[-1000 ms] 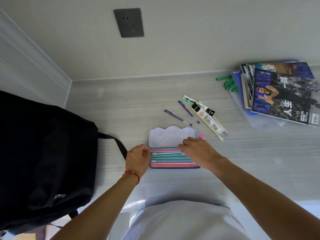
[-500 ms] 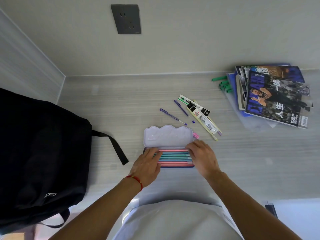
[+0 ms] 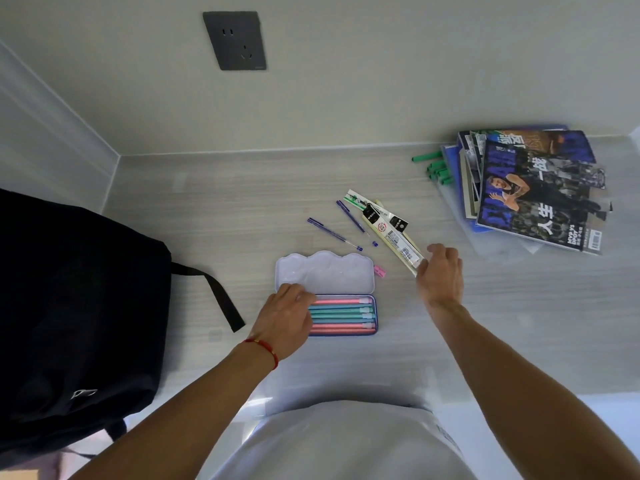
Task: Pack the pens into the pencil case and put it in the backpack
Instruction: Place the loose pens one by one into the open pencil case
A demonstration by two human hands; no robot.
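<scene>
The pencil case [image 3: 325, 296] lies open on the tabletop [image 3: 485, 323], lid laid flat on its far side, pink and teal pens [image 3: 343, 315] packed side by side in the tray; my left hand [image 3: 285, 320] rests on the case's left end, fingers spread loosely over the pens, its grip closed on nothing; my right hand [image 3: 441, 271] is to the right of the case at the near end of a packaged pen [image 3: 394, 239], thumb and fingers parted around its tip, though I cannot tell whether that grip has closed; two loose purple pens [image 3: 334, 233] lie just beyond the case's lid; a small pink eraser [image 3: 380, 270] sits at the lid's right corner; the black backpack [image 3: 76, 306] stands well left of the case; magazines [image 3: 533, 188] are stacked far to its right.
</scene>
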